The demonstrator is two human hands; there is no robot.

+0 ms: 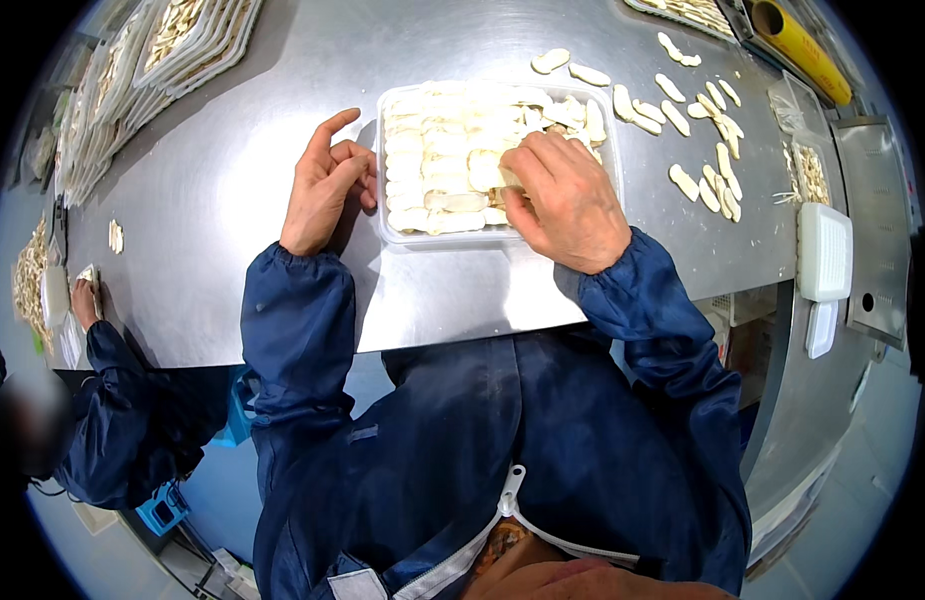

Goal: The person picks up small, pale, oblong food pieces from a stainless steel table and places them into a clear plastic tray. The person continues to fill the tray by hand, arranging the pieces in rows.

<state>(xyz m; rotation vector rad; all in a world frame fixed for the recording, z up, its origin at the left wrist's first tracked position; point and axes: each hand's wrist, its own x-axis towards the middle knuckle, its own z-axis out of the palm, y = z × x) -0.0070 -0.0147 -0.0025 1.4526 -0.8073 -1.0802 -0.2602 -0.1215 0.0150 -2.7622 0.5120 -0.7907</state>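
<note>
A clear plastic tray (pixel 500 238) lies on the steel table in front of me. Pale slices (pixel 443 161), which look like cut mushroom, overlap inside it in rows on the left and lie more loosely at the upper right. My right hand (pixel 563 199) reaches over the tray's right half, its fingertips and thumb closed at the end of one pale slice (pixel 486 169). The palm hides part of the tray behind it. Beside the tray's left wall, my left hand (pixel 329 180) holds nothing; its index finger and thumb are apart, and the lower fingers are curled near the rim.
Loose slices (pixel 683 182) are scattered on the steel table (pixel 462 289) at right. Stacked filled trays (pixel 196 45) stand upper left. A yellow tube (pixel 800 49) and white container (pixel 824 251) sit at far right. Another person's hand (pixel 85 301) works at far left.
</note>
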